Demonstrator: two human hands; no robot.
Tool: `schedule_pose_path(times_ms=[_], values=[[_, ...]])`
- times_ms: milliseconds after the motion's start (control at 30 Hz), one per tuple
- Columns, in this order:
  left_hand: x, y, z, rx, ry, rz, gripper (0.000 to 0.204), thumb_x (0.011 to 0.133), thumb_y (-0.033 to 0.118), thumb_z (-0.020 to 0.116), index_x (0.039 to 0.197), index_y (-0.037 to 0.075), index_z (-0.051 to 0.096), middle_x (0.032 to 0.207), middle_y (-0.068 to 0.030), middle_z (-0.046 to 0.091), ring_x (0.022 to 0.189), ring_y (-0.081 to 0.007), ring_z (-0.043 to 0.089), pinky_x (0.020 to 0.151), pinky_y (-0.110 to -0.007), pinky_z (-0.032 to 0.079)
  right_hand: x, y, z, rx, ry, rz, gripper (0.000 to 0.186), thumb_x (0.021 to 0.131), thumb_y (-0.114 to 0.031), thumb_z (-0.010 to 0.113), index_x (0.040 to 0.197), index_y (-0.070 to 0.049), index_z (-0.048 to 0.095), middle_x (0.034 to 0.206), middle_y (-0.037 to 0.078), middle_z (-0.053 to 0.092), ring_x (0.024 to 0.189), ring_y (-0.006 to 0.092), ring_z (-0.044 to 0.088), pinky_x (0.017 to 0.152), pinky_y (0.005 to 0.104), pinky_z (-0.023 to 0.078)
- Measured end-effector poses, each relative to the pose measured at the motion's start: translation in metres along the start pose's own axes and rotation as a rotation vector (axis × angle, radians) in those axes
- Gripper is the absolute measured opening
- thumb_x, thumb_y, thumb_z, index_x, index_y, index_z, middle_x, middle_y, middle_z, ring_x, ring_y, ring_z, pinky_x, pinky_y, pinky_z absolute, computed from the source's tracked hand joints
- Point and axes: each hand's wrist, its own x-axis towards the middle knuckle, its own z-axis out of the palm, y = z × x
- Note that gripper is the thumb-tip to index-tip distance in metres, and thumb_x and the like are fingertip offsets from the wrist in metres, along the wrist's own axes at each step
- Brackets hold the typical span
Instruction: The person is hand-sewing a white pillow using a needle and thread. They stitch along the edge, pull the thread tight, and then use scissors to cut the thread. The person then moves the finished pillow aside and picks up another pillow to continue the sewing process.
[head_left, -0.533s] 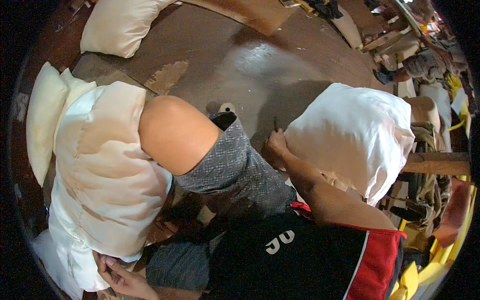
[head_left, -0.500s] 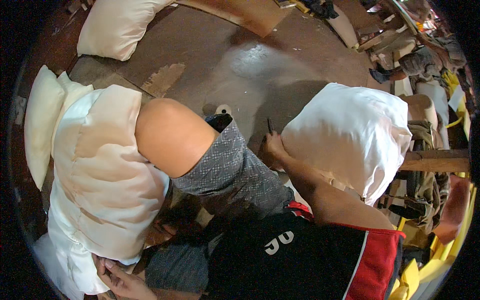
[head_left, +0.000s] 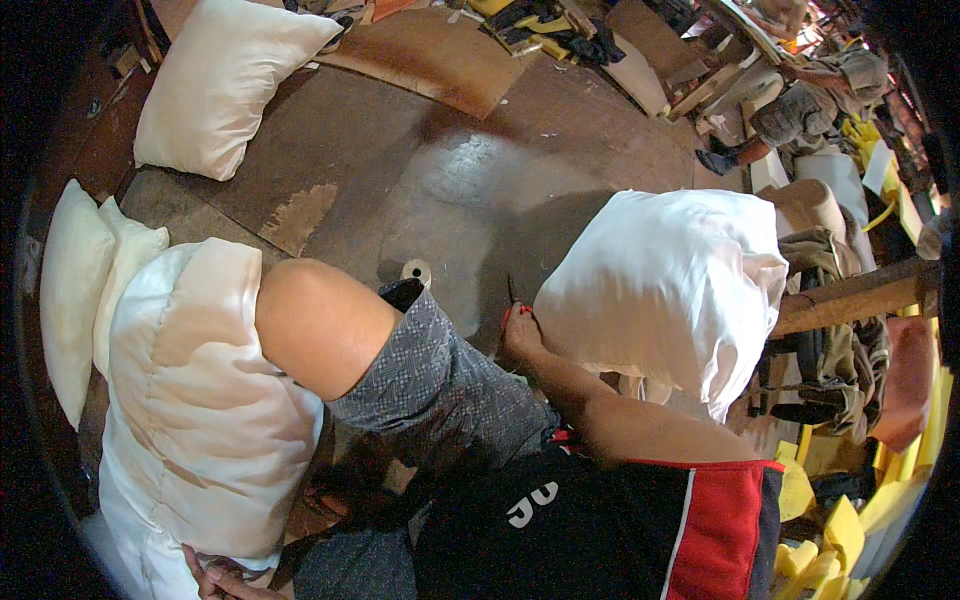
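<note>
A plump white satin pillow (head_left: 200,400) lies along my raised left leg at the left. At its lower end my left hand (head_left: 225,582) has its fingers closed at the seam, partly cut off by the picture's edge. My right hand (head_left: 523,338) is wrapped round a pair of scissors (head_left: 514,292), with red handles in the grip and dark blades pointing away from me. Right beside that hand rests a second, bulging white pillow (head_left: 660,285); whether the hand touches it is hard to tell.
More stuffed pillows (head_left: 215,90) stand at the far left and behind (head_left: 75,290) the near one. A thread cone (head_left: 416,271) sits on the brown floor (head_left: 400,170). Wooden boards, a beam (head_left: 850,298), yellow foam scraps (head_left: 820,560) and another person's leg (head_left: 790,125) line the right side.
The whole view has shifted, so most things sit lower and further left. The scissors' red handles now show in my right hand. My left hand stays at the pillow's lower end.
</note>
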Motion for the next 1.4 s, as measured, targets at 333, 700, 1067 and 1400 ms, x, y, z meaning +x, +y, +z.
schedule_pose_path(times_ms=[333, 700, 1067, 1400], values=[[0.001, 0.017, -0.006, -0.024, -0.039, -0.118, 0.021, 0.101, 0.014, 0.057, 0.097, -0.006, 0.06, 0.089, -0.0196, 0.066, 0.075, -0.0248, 0.064, 0.067, -0.034, 0.055, 0.029, -0.045, 0.008, 0.398, 0.173, 0.039, 0.057, 0.083, -0.025, 0.07, 0.128, 0.0, 0.044, 0.097, 0.027, 0.067, 0.091, 0.0392, 0.068, 0.079, 0.049, 0.054], [0.026, 0.003, -0.049, 0.127, -0.417, -0.212, 0.034, 0.102, 0.017, 0.052, 0.129, -0.004, 0.055, 0.134, -0.0189, 0.058, 0.122, -0.0271, 0.053, 0.106, -0.037, 0.041, -0.094, -0.244, -0.23, 1.233, 0.203, -0.666, 0.034, 0.096, -0.021, 0.064, 0.124, -0.004, 0.053, 0.1, 0.006, 0.06, 0.081, 0.0161, 0.059, 0.07, 0.0314, 0.051], [0.043, 0.008, -0.028, 0.07, -0.249, -0.276, 0.018, 0.088, -0.011, 0.063, 0.098, 0.001, 0.054, 0.094, -0.009, 0.069, 0.068, -0.0059, 0.057, 0.055, -0.022, 0.045, -0.269, -0.37, -0.192, 0.948, -1.206, -0.938, 0.03, 0.095, -0.022, 0.067, 0.113, 0.001, 0.059, 0.081, 0.003, 0.061, 0.062, 0.0095, 0.057, 0.059, 0.0223, 0.048], [0.024, -0.002, -0.019, -0.327, 0.064, -0.32, 0.022, 0.086, -0.009, 0.069, 0.096, 0.003, 0.053, 0.096, -0.0049, 0.071, 0.073, -0.0012, 0.054, 0.061, -0.017, 0.044, -0.282, -0.371, -0.16, 0.601, -1.466, -0.789, 0.037, 0.093, -0.029, 0.071, 0.109, 0.003, 0.062, 0.088, 0.004, 0.064, 0.063, 0.0085, 0.059, 0.051, 0.0236, 0.048]])
